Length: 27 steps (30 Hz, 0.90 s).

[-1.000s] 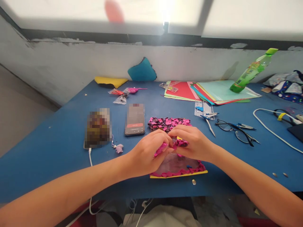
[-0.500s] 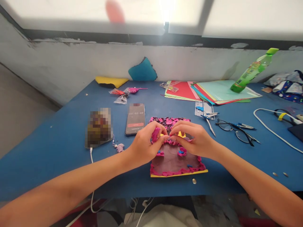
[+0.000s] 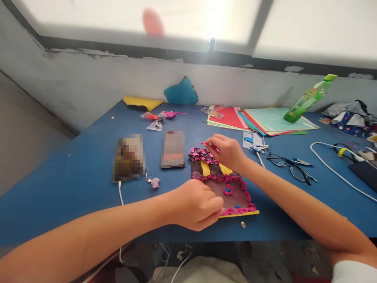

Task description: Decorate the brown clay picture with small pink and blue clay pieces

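Note:
A yellow card covered in brown and pink clay, the clay picture [image 3: 221,184], lies on the blue table [image 3: 73,184] in front of me. Its edges carry pink ruffles, and small blue and pink bits sit on the brown middle. My right hand [image 3: 226,151] is over the picture's far edge, its fingertips pinching a small pink clay piece [image 3: 206,144] against the pink and dark scales there. My left hand [image 3: 196,204] rests curled at the picture's near left corner, fingers closed, touching the lower edge; anything inside it is hidden.
Two phones [image 3: 173,149] [image 3: 129,157] lie left of the picture, one on a white cable. Glasses [image 3: 290,163], small tools [image 3: 255,141], coloured paper sheets [image 3: 259,118], a green bottle [image 3: 309,96] and a white cord [image 3: 332,167] are to the right. Foam pieces and small bags sit at the back.
My hands have parted. The left hand drew back to the picture's near left corner; the right hand reached to the far edge with a pink piece. The view shifted slightly.

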Available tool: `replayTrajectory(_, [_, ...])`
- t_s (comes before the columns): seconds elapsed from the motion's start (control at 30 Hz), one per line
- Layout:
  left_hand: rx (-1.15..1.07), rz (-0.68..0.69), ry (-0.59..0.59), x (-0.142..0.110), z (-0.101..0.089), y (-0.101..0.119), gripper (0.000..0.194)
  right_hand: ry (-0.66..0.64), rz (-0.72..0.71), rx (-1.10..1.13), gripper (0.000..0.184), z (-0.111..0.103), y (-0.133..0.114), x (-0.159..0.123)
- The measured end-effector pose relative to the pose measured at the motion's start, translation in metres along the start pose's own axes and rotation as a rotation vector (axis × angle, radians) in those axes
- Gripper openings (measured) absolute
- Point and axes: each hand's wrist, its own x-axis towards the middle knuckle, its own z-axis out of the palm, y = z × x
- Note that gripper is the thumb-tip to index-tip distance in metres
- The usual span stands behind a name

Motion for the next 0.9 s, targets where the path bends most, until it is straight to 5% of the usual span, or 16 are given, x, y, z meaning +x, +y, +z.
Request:
replayTrajectory(0.13, [-0.052,-0.060,-0.072,-0.002,0.002,-0.001,0.027,-0.175,0.054,-0.139,0.026,0.016,-0.008,0.012])
replayTrajectory(0.3, [-0.060,-0.055,-0.100,-0.001,0.001,-0.001,0.026,-0.234,0.046,-0.148,0.026,0.018,-0.013,0.009])
replayTrajectory(0.73, [-0.044,-0.082,-0.130,-0.002,0.002,-0.002,0.026,-0.423,-0.350,-0.352,0.023,0.007,-0.013,0.008])
replayTrajectory(0.9, [-0.082,-0.102,-0.103,-0.003,0.002,-0.002,0.028,-0.487,-0.367,-0.379,0.021,0.006,-0.017,0.011])
